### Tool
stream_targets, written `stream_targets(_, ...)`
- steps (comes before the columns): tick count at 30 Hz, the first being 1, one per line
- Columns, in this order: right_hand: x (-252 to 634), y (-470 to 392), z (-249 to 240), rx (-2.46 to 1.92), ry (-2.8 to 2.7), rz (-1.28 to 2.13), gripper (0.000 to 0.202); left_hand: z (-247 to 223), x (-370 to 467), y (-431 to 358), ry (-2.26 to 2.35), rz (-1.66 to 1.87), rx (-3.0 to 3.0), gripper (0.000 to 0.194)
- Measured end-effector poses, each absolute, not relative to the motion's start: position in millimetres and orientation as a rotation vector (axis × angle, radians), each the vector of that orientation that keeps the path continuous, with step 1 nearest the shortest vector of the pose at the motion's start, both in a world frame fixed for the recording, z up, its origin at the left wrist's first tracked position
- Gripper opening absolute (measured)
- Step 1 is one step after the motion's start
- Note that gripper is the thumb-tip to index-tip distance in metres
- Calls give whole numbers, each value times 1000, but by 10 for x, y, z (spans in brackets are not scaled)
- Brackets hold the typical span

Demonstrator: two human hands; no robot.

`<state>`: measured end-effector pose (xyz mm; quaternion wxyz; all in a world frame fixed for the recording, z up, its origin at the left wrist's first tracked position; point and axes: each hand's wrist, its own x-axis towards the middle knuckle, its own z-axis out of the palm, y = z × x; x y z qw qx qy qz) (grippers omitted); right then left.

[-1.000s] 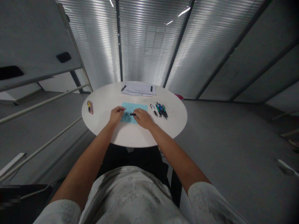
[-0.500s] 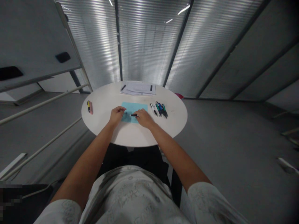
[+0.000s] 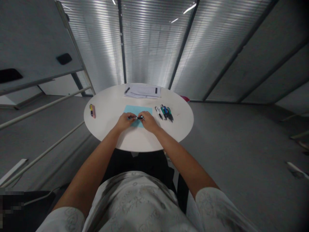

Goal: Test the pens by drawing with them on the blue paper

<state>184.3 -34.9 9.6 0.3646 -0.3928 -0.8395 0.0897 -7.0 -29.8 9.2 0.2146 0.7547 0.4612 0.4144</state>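
Observation:
Over a light blue sheet (image 3: 142,109) my two hands are close together. My right hand (image 3: 149,121) pinches a black pen (image 3: 139,118) that lies level, its light-coloured end pointing left. My left hand (image 3: 125,121) has its fingertips closed at that left end of the pen. Whatever is between the left fingers is too small to make out. Small dark marks or parts on the sheet are now mostly behind the left hand. To the right of the sheet lies a group of several pens (image 3: 166,112), white, green, blue and black.
The round white table (image 3: 106,100) bears a stack of papers (image 3: 143,91) with a dark pen on it at the far edge. A yellow-and-black highlighter (image 3: 91,110) and a pink one (image 3: 94,111) lie at the left. A metal-railed frame (image 3: 48,103) stands left of the table.
My left hand has moved right, from the sheet's left side to the pen's left end. My right hand holds the pen in nearly the same place.

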Motion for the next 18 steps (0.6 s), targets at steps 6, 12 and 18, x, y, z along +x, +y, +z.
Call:
stream_targets(6,1833,-345,85,-990,-2130,281,25,82,-72,-284,1245,1170,2034,13)
stream_targets(12,1850,-454,167,-1219,-2142,157,37,40,-91,-273,1111,1352,1698,21)
stream_targets(18,1877,-486,224,-1384,-2222,53,45,67,-118,-296,1034,1345,1477,35)
